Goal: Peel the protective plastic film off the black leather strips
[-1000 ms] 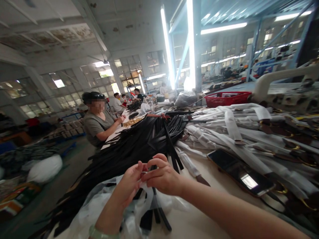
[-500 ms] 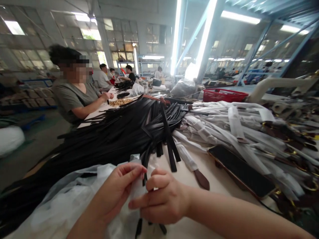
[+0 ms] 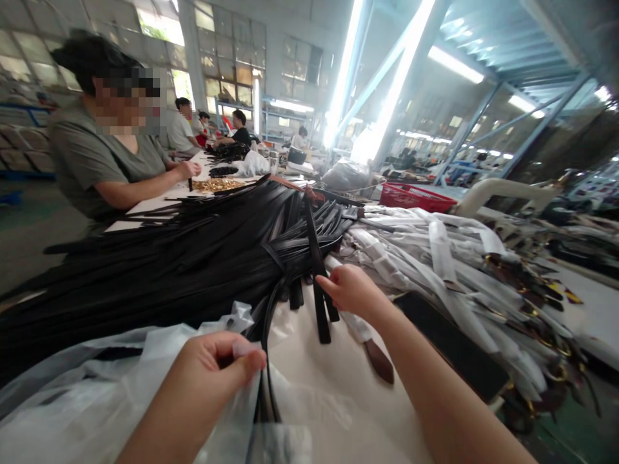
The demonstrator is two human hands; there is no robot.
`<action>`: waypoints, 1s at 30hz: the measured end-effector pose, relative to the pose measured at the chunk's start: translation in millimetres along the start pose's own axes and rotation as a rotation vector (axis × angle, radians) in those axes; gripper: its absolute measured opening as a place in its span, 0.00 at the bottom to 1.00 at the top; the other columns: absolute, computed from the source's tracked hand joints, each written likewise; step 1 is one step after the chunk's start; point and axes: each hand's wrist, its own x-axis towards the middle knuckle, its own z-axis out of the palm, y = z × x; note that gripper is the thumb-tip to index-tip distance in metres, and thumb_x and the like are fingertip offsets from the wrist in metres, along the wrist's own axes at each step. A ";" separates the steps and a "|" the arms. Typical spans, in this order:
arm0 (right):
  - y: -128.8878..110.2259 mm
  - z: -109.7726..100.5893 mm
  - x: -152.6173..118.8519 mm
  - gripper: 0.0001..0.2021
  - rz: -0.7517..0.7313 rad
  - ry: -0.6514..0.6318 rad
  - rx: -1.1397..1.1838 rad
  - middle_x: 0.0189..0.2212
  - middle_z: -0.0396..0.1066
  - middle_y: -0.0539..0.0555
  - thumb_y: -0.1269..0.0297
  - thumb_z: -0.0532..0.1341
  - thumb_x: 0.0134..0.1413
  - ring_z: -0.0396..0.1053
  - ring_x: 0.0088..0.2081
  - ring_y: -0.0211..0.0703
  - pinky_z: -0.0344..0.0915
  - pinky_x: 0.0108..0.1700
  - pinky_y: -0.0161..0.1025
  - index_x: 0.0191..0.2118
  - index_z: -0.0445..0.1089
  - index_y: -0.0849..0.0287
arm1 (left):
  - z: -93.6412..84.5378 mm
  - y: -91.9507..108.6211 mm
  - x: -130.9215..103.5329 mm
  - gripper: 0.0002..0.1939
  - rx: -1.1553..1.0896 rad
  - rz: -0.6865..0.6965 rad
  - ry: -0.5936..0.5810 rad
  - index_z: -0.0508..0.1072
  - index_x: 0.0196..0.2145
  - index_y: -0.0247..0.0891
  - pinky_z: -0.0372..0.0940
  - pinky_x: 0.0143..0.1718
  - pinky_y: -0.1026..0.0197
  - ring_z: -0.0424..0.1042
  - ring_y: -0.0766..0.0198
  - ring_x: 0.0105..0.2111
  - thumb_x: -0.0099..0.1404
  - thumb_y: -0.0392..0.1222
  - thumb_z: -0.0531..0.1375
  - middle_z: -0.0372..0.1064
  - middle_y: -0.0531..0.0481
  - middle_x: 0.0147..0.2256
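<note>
My left hand (image 3: 225, 364) is closed in a pinch on a thin translucent plastic sheet (image 3: 285, 444), which hangs below the fingers. Beside it, thin black straps (image 3: 265, 386) run down the table, partly behind the film. Further forward, my right hand (image 3: 355, 293) has its fingers curled at the ends of some flat black straps (image 3: 316, 303); what it holds, if anything, is hidden. Just under that hand lies a white-wrapped strap with a brown pointed tip (image 3: 378, 361). A big pile of black straps (image 3: 193, 264) spreads across the left of the table.
White-wrapped straps (image 3: 442, 248) with brass-coloured hardware heap up at the right, beside a dark flat slab (image 3: 449, 345). Crumpled plastic film (image 3: 97, 399) lies at front left. A red basket (image 3: 416, 198) stands behind. A co-worker (image 3: 106, 142) sits at left near gold-coloured pieces (image 3: 217, 185).
My right hand has moved away from my left, forward and right to the black strap ends. The left hand has shifted slightly left and down, still pinching the film. The view has turned right.
</note>
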 end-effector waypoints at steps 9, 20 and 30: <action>10.8 24.6 0.0 0.23 0.054 -0.227 -0.070 0.08 0.59 0.48 0.57 0.69 0.44 0.59 0.14 0.38 0.54 0.21 0.35 0.10 0.59 0.56 | 11.2 10.5 -5.9 0.22 0.326 0.155 0.112 0.58 0.12 0.42 0.47 0.22 0.63 0.52 0.66 0.19 0.40 0.55 0.66 0.52 0.57 0.15; 10.0 -2.0 7.7 0.19 -0.001 -0.109 0.520 0.13 0.55 0.42 0.49 0.67 0.44 0.52 0.15 0.30 0.47 0.16 0.30 0.22 0.64 0.60 | 14.6 15.6 -9.1 0.13 0.299 0.221 0.040 0.66 0.13 0.41 0.51 0.23 0.63 0.57 0.63 0.21 0.41 0.46 0.67 0.58 0.56 0.17; -55.4 13.3 -48.3 0.19 -0.197 -0.278 1.355 0.18 0.67 0.45 0.54 0.72 0.44 0.64 0.15 0.31 0.63 0.16 0.26 0.29 0.65 0.61 | 12.4 10.3 -6.4 0.05 0.384 0.243 -0.083 0.74 0.18 0.42 0.55 0.28 0.61 0.63 0.60 0.26 0.45 0.39 0.66 0.66 0.53 0.22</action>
